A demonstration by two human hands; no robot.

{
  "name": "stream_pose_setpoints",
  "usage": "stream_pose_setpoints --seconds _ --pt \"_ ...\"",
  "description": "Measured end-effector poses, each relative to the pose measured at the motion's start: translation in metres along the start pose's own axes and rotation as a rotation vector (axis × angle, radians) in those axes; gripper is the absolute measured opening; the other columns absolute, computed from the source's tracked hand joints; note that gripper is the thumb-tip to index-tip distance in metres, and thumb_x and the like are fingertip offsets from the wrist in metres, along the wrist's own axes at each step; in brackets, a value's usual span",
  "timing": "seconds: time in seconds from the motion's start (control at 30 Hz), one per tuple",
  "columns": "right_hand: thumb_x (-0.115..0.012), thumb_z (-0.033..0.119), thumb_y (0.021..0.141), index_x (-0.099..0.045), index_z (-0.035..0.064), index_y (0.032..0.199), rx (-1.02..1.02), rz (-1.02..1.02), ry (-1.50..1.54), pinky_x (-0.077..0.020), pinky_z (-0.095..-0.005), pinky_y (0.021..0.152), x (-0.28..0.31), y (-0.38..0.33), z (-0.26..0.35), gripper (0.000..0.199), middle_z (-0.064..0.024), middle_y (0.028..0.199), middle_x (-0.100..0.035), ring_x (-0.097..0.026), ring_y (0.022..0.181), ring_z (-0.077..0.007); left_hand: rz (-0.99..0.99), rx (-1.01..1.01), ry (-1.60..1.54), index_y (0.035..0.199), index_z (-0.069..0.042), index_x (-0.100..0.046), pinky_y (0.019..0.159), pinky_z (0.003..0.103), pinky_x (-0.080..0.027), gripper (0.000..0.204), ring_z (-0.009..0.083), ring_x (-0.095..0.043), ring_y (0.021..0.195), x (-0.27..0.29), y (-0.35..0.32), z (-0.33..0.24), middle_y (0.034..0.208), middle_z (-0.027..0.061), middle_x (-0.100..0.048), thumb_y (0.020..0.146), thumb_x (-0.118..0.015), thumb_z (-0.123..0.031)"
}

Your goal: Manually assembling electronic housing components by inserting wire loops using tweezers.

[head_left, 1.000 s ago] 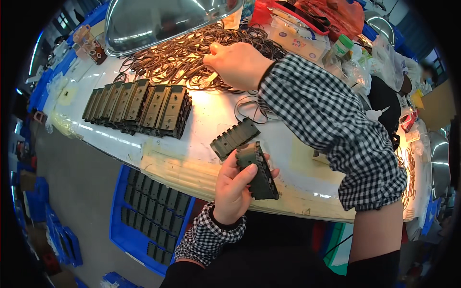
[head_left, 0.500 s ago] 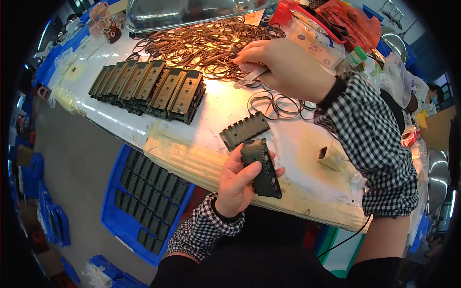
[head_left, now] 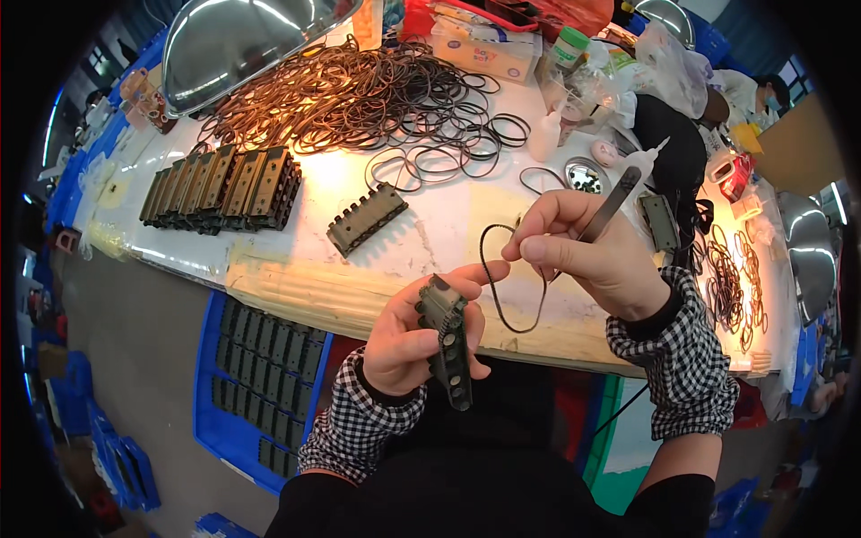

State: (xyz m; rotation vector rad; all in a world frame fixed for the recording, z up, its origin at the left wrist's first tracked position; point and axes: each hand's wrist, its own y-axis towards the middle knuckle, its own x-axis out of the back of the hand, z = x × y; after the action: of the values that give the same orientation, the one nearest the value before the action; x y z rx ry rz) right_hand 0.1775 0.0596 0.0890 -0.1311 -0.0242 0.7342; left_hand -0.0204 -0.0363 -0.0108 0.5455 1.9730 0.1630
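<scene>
My left hand (head_left: pixel 413 342) is closed around a dark green plastic part (head_left: pixel 446 327) with round wheel-like discs along its side, like a toy tank chassis. My right hand (head_left: pixel 592 251) pinches a thin black ribbed rubber loop (head_left: pixel 517 330) between thumb and finger, and also holds metal tweezers (head_left: pixel 612 204) pointing up and away. The loop hangs just right of the left fingertips, apart from the green part. A similar notched part (head_left: pixel 368 218) lies alone on the white table (head_left: pixel 430 240), beyond my left hand.
A tangled heap of rubber loops (head_left: pixel 350 99) lies under a shiny metal lamp shade (head_left: pixel 242 54). Rows of similar parts (head_left: pixel 220 190) stand at the left. A blue crate (head_left: pixel 208 394) of green parts sits below the table edge. A dropper bottle (head_left: pixel 545 134) stands at the right.
My right hand has come back from the loop heap toward my left hand, now with a rubber loop. My left hand has tilted the green part. The view has shifted right.
</scene>
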Motion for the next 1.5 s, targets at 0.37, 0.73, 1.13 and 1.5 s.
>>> stream_pose_setpoints --seconds 0.37,0.73,1.13,1.5 --pt "-0.06 0.012 0.092 -0.057 -0.0036 0.109 0.014 -0.031 -0.036 -0.0487 -0.0228 0.074 0.032 -0.043 -0.015 0.023 -0.0091 0.091 -0.07 -0.065 0.085 -0.0099 -0.077 0.01 -0.184 0.127 0.015 -0.036 0.07 0.041 -0.064 0.054 0.0228 -0.052 0.09 -0.019 0.023 0.022 0.123 0.0231 -0.041 0.085 -0.06 -0.009" --pt "-0.059 0.003 0.09 -0.06 -0.0049 0.107 0.171 -0.114 -0.258 -0.0433 -0.0181 0.063 0.047 -0.06 -0.019 0.019 -0.0078 0.093 -0.07 -0.06 0.075 -0.0031 -0.05 0.161 0.185 0.122 0.015 -0.047 0.072 0.042 -0.063 0.052 0.0231 -0.058 0.091 -0.02 0.024 0.032 0.118 0.0213 -0.048 0.082 -0.066 -0.012" --pt "-0.062 0.0 0.088 -0.062 -0.0033 0.107 0.332 -0.212 -0.397 -0.0335 -0.0148 0.051 0.034 -0.061 -0.011 0.019 -0.007 0.094 -0.071 -0.042 0.055 0.0049 -0.047 0.146 0.277 0.119 0.014 -0.051 0.071 0.044 -0.063 0.05 0.0241 -0.06 0.089 -0.019 0.03 0.024 0.113 0.0183 -0.049 0.08 -0.067 -0.014" --pt "-0.056 0.007 0.095 -0.056 -0.0047 0.117 0.205 -0.113 -0.1 -0.0425 -0.0184 0.062 0.037 -0.04 -0.019 0.025 -0.0117 0.103 -0.069 -0.061 0.081 -0.0047 -0.027 0.138 0.205 0.117 0.015 -0.051 0.07 0.043 -0.063 0.05 0.0245 -0.06 0.089 -0.012 0.038 0.008 0.112 0.0195 -0.05 0.08 -0.067 -0.014"
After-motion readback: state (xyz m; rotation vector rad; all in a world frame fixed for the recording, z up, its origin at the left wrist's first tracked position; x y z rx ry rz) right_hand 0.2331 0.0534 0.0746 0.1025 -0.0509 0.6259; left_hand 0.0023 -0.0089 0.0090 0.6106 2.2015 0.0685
